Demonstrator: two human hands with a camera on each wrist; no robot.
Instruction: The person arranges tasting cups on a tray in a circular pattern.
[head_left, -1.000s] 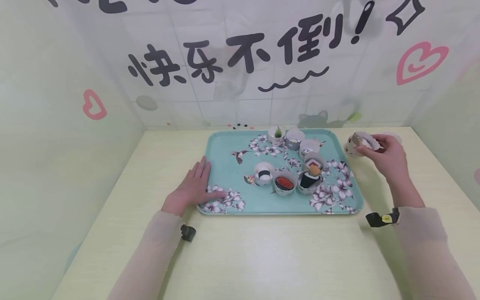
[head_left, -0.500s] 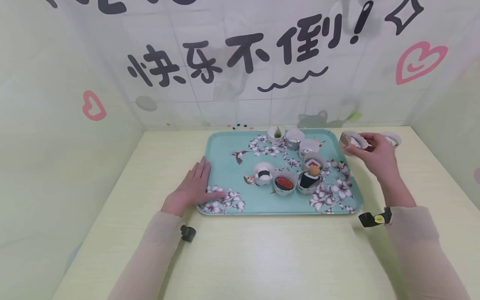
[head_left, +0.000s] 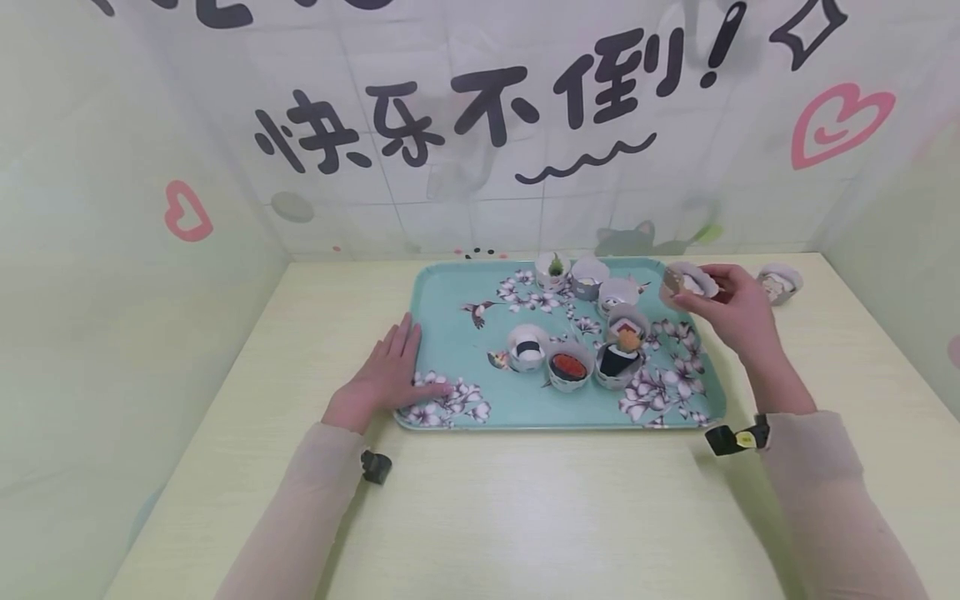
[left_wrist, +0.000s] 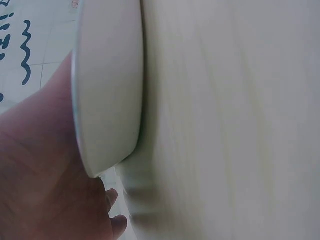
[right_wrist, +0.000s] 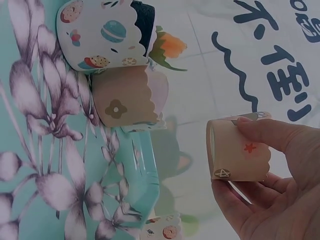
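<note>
A teal flowered tray [head_left: 450,325] lies on the pale table and carries several paper cups with toy sushi [head_left: 570,367]. My right hand [head_left: 731,308] pinches a beige paper cup [head_left: 686,282] [right_wrist: 239,152] above the tray's far right corner, clear of the tray. In the right wrist view the beige cup's side shows a red star, and two filled cups [right_wrist: 122,65] stand on the tray [right_wrist: 30,150]. My left hand [head_left: 386,375] lies flat with straight fingers on the tray's near left corner. The left wrist view shows only the palm [left_wrist: 40,185] against the tray rim [left_wrist: 107,90].
One more paper cup [head_left: 780,282] stands on the table to the right of the tray, near the back wall. A decorated wall with black characters and pink hearts closes the back, and plain walls stand left and right.
My right hand has carried the beige cup leftward from beside the tray to above its far right corner, uncovering the cup on the table behind it. The left hand has stayed still.
</note>
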